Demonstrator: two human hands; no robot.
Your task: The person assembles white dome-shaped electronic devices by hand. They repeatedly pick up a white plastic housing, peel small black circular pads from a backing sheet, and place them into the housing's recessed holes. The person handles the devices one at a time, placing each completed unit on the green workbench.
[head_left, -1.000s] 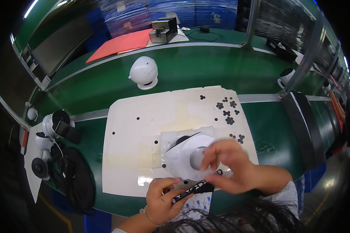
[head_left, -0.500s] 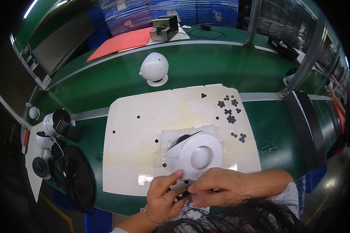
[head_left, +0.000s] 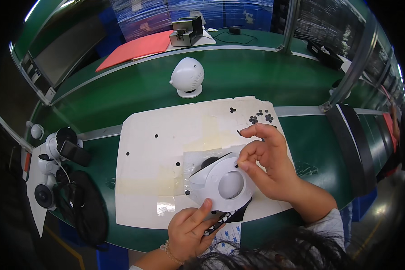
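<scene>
A white camera-like housing [head_left: 202, 183] lies on a clear plastic-wrapped pad, its ring-shaped base [head_left: 216, 194] facing up. My left hand [head_left: 186, 231] holds a black sheet with light round spots [head_left: 221, 220] at the board's near edge, and its index fingertip touches the ring's lower left. Over the ring's upper right, my right hand [head_left: 274, 166] pinches a small black round pad [head_left: 238, 165] between thumb and finger. Another small black piece [head_left: 239, 133] sits at the tip of its raised index finger. White backing paper with blue print [head_left: 229, 236] lies below the sheet.
A pale board [head_left: 144, 175] carries scattered black dots and several pad clusters [head_left: 254, 119]. Behind it stands a white rounded device [head_left: 187, 77]. At left are white cameras [head_left: 45, 195], a cable and a black pouch [head_left: 92, 207]. A long black box [head_left: 353, 148] stands at right.
My right hand has left the sheet and moved up and right, over the ring, with small black pads at its fingers. My left hand keeps the sheet, now more visible.
</scene>
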